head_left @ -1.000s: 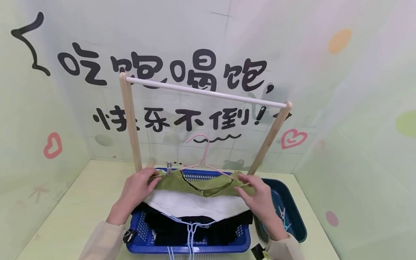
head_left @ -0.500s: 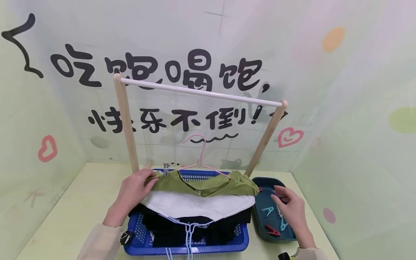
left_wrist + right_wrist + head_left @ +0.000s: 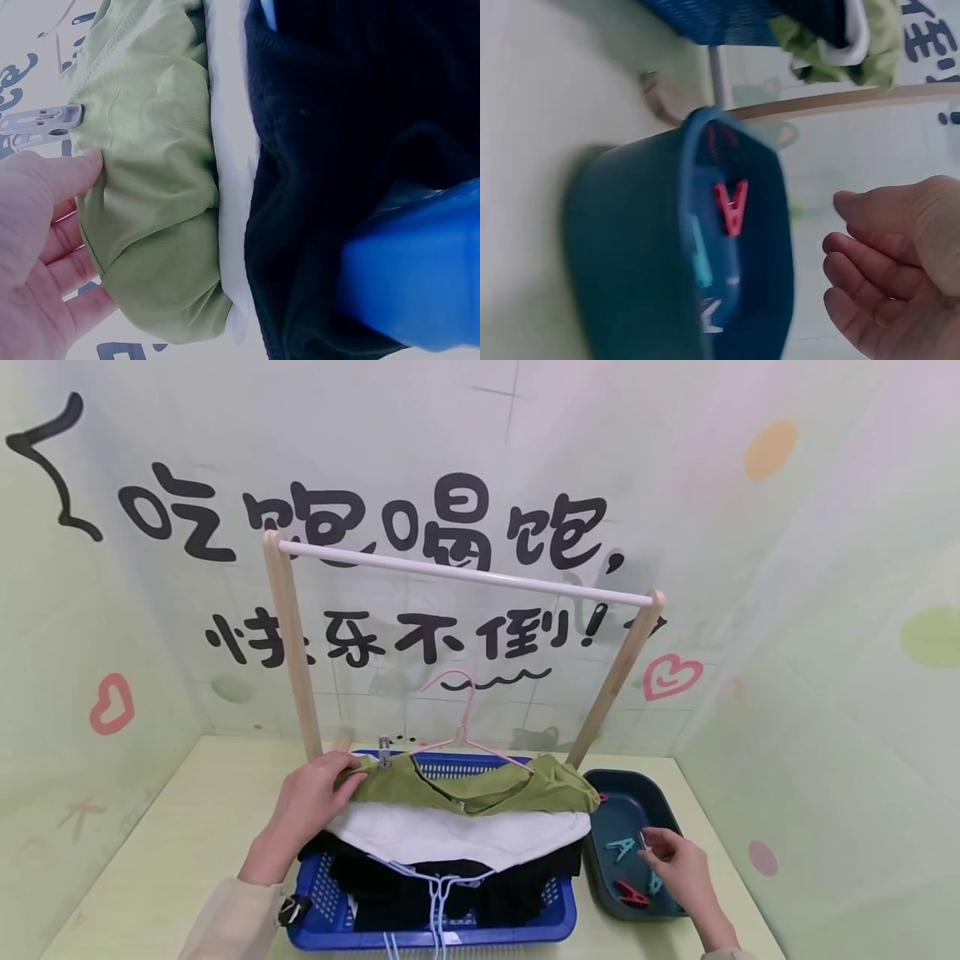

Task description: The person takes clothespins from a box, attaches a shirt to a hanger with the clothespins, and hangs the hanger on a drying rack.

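At the left shoulder of a green garment [image 3: 420,787] my left hand [image 3: 311,806] pinches the cloth, with the thumb in front in the left wrist view. A clear clothespin [image 3: 56,118] grips the garment just beside that thumb. The garment is on a pink hanger [image 3: 462,731] whose hook points up. My right hand [image 3: 681,866] is over the dark green tray [image 3: 609,897], fingers loosely bent, its fingertips at a clear clothespin [image 3: 643,841]. Red and teal clothespins [image 3: 619,847] lie in the tray. In the right wrist view nothing shows between thumb and fingers.
A blue basket [image 3: 543,933] stands under the garments, with white cloth [image 3: 450,835] and black cloth [image 3: 397,897] over it. Light blue hangers [image 3: 437,906] hang at its front. Behind rises a wooden rack with a white rod [image 3: 465,574].
My right hand has let go of the garment's right shoulder, moved right to the tray and come down toward the clothespins. My left hand keeps its hold on the left shoulder.
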`<action>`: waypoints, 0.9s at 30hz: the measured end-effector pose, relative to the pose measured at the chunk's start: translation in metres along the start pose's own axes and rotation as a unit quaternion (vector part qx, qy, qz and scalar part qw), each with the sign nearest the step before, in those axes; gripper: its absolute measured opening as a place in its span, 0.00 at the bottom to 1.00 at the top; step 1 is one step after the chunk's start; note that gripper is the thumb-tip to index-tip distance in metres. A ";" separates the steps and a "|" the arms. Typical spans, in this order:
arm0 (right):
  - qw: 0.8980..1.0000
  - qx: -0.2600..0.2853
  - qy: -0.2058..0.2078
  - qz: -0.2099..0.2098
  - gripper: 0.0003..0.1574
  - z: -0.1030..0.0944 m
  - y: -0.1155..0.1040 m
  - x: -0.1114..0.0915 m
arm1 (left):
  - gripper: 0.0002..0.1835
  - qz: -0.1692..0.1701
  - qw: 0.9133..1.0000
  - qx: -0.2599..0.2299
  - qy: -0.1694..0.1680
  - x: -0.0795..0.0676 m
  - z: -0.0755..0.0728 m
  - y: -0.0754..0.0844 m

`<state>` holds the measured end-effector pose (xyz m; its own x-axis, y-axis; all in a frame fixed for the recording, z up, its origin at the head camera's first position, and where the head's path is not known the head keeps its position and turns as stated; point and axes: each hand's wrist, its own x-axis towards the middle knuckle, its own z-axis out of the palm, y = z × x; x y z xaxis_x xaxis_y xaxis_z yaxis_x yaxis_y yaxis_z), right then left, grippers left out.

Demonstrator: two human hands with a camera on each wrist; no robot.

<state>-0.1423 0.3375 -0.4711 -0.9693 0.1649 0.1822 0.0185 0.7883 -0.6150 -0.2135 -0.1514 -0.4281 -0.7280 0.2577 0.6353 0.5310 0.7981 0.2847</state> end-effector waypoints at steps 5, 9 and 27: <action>0.998 -0.018 -0.057 0.012 0.17 0.010 0.013 -0.001 | 0.08 0.002 1.000 0.000 0.002 0.000 0.001 -0.001; 0.995 -0.035 -0.097 0.013 0.16 0.021 0.025 0.000 | 0.08 0.003 1.000 0.003 0.004 0.000 0.001 -0.001; 0.979 -0.096 -0.178 0.009 0.14 0.039 0.042 0.000 | 0.08 0.002 1.000 0.002 -0.002 -0.001 0.003 -0.003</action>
<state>-0.1515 0.3478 -0.5270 -0.9918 -0.0099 -0.1272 0.0494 0.8894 -0.4545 -0.2157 -0.1520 -0.4319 -0.7285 0.2629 0.6326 0.5314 0.7996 0.2796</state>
